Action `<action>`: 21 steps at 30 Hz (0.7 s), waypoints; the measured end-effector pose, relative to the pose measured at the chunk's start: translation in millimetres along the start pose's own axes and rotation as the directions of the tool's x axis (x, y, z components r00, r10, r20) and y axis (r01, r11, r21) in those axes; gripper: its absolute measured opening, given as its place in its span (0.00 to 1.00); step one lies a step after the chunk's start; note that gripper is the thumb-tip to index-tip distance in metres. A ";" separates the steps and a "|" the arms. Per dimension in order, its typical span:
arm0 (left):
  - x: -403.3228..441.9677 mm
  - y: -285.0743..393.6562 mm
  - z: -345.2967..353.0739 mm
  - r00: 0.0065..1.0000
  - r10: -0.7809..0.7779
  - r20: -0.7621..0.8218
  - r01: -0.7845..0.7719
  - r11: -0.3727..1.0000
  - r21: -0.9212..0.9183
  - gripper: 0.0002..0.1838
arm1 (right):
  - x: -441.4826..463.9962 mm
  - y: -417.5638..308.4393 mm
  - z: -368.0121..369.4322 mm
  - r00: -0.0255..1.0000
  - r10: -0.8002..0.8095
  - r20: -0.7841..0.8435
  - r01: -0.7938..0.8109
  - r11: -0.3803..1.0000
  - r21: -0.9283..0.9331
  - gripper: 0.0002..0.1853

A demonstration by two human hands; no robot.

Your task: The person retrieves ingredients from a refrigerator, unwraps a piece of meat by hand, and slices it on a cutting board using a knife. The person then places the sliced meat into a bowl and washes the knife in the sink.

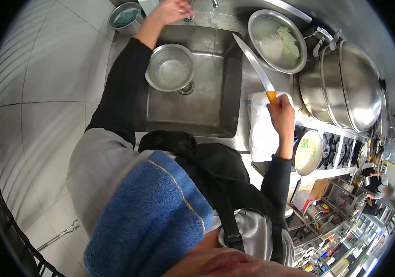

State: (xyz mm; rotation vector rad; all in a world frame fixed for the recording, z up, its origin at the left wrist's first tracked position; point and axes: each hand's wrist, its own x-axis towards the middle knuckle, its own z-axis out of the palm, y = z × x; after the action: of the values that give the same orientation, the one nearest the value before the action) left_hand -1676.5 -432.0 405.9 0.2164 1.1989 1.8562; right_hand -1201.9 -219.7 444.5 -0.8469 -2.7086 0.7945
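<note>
My right hand (281,113) is closed around the orange handle of a long-bladed knife (258,64). The blade points up and to the left, over the right edge of the steel sink (206,113). Below this hand lies a white plastic bag (262,131) on the counter. At the top of the view my left hand (174,11) reaches past the sink's back edge, fingers apart, nothing seen in them. A thin stream of water falls from the tap (214,3) into the sink. Inside the sink, at its left, sits a steel bowl (170,68) with water in it.
Right of the sink, a steel basin (278,41) holds pale green leaves in water. Beyond it stands a large lidded pot (345,87). A pan (308,152) with food is by the stove burners (329,150). A metal container (126,18) stands at back left. Another person (377,194) is far right.
</note>
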 end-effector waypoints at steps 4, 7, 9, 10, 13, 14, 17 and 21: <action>-11.7 -17.9 -36.5 0.993 -0.080 -0.083 0.084 0.996 0.038 0.18 | -30.9 10.9 13.1 0.998 0.061 0.035 -0.066 0.981 0.181 0.14; 16.2 -72.6 -6.7 0.997 -0.049 -0.066 0.051 0.998 0.027 0.22 | -30.4 6.0 20.7 0.995 0.075 0.061 -0.088 0.968 0.234 0.14; 42.9 -109.3 5.3 0.873 -0.181 -0.452 0.090 0.972 -0.216 0.21 | -32.2 -3.0 22.5 0.986 0.138 0.090 -0.158 0.949 0.273 0.13; 48.6 -117.9 16.8 0.760 -0.261 -0.595 0.066 0.942 -0.329 0.21 | -34.1 -7.2 23.3 0.988 0.130 0.079 -0.148 0.942 0.301 0.12; 82.8 -156.0 29.8 0.760 -0.245 -0.602 -0.057 0.897 -0.439 0.22 | -39.7 -8.4 24.6 0.983 0.167 0.073 -0.181 0.928 0.326 0.12; 88.7 -164.3 38.1 0.816 -0.189 -0.547 -0.094 0.889 -0.449 0.22 | -42.6 -7.2 24.8 0.983 0.171 0.068 -0.184 0.925 0.333 0.11; 92.7 -163.6 81.2 0.951 -0.115 -0.289 -0.025 0.898 -0.439 0.22 | -52.7 -3.3 25.4 0.976 0.203 0.073 -0.215 0.902 0.375 0.11; 103.4 -128.3 96.2 0.977 -0.008 -0.213 -0.074 0.923 -0.377 0.19 | -65.1 -1.0 20.8 0.972 0.229 0.056 -0.233 0.900 0.369 0.11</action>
State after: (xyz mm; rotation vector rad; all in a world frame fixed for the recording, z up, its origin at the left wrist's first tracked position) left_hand -1609.0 -274.6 321.7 -0.1852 0.9445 2.1417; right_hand -1156.0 -266.8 426.1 -1.0783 -2.3694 1.3160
